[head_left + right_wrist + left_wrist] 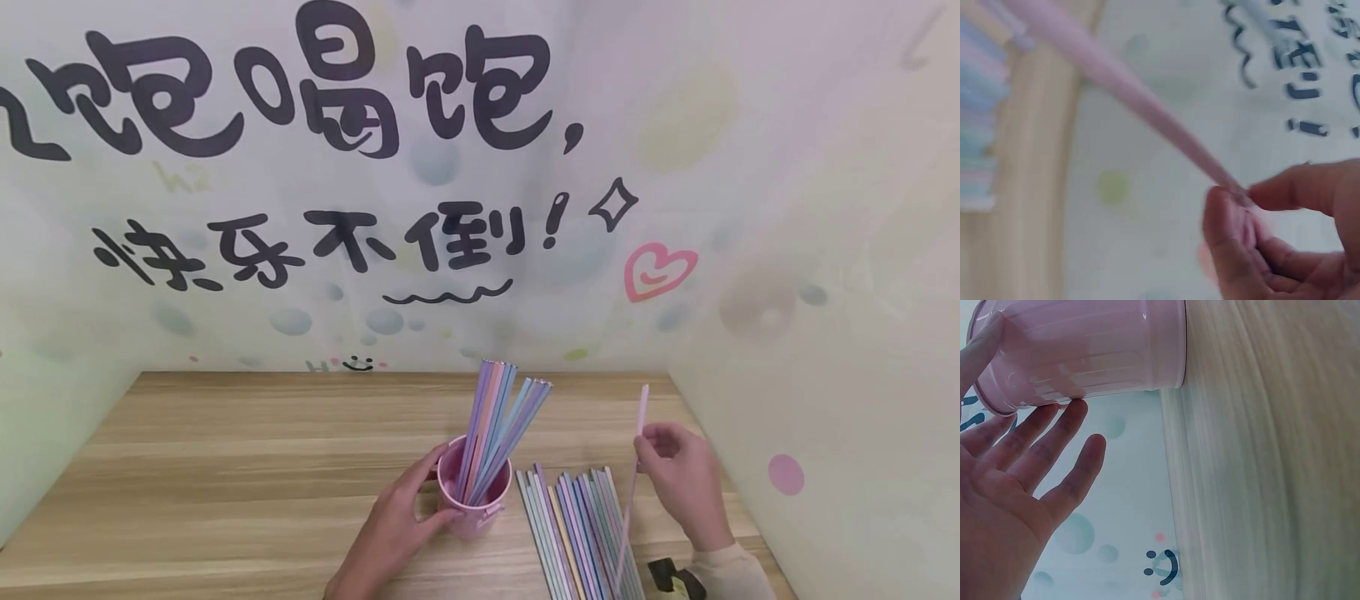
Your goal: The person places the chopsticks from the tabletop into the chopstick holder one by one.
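A small pink bucket stands on the wooden table with a bunch of pastel straws leaning in it. My left hand holds the bucket from its left side, thumb toward the near side and fingers behind. In the left wrist view, the fingertips touch the wall of the bucket, and the little finger sticks out apart. Over to the right, my right hand pinches one pale pink straw between thumb and fingers, well up its length. That straw slants over a row of loose straws lying beside the bucket.
A pale printed backdrop with large black characters rises behind the table. Another pale wall borders the table on the right, close to my right hand. A dark object sits at the right sleeve's cuff.
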Motion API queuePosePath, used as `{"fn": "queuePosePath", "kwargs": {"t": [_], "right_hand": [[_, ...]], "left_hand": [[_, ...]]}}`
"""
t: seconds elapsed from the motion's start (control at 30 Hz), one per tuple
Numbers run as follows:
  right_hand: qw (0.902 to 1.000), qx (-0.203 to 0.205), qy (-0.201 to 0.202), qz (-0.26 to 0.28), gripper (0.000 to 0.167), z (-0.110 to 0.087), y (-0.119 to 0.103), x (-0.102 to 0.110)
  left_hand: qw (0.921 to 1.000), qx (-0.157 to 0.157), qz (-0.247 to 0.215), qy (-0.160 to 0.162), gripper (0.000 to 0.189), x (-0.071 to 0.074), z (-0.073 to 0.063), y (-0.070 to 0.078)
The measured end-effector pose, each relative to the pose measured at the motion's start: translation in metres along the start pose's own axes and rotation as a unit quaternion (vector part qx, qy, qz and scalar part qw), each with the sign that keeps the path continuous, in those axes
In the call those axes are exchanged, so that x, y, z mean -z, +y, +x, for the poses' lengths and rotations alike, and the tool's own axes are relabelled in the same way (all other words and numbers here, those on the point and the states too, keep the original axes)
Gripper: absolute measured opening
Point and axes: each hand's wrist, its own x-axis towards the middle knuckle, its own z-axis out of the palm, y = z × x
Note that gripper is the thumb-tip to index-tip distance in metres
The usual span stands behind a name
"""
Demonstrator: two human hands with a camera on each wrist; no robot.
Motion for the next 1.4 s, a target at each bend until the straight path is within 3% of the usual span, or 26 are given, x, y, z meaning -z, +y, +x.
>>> {"fn": "queuePosePath", "kwargs": {"t": [0.1,0.17,0.27,0.4,0.5,0.6,0.9,1.17,1.4], "right_hand": [[0.9955,0.008,0.039,0.086,0.015,0.001,-0.017,-0.003],[0.9866,0.005,0.065,0.15,0.013,0.003,-0.028,-0.005],[0.9651,0.004,0.102,0.241,0.011,0.006,-0.044,-0.008],[0.9275,0.016,0.138,0.347,0.015,0.009,-0.064,-0.016],[0.9127,0.034,0.138,0.383,0.016,0.01,-0.075,-0.03],[0.9163,0.046,0.118,0.38,0.013,0.008,-0.082,-0.048],[0.942,0.056,0.072,0.323,0.007,0.001,-0.077,-0.085],[0.9516,0.056,0.048,0.298,0.004,-0.005,-0.069,-0.106],[0.9666,0.065,0.04,0.245,0.006,-0.015,-0.06,-0.126]], "left_hand": [[1.0,0.0,-0.001,0.0,0.088,0.0,0.0,0.0],[1.0,0.001,-0.001,0.001,0.088,0.001,0.0,0.0],[1.0,0.005,-0.001,0.001,0.088,0.001,0.0,0.0],[1.0,0.008,0.003,0.003,0.089,0.001,0.0,0.0],[0.9999,0.007,0.006,0.006,0.089,0.001,-0.001,-0.001],[0.9999,-0.002,0.006,0.012,0.089,0.0,-0.001,-0.002],[0.9994,-0.031,-0.007,0.014,0.087,-0.003,0.001,-0.003],[0.9997,-0.019,-0.008,0.008,0.088,-0.001,0.002,-0.002],[0.9996,-0.027,-0.008,0.01,0.085,-0.002,0.002,-0.003]]}}
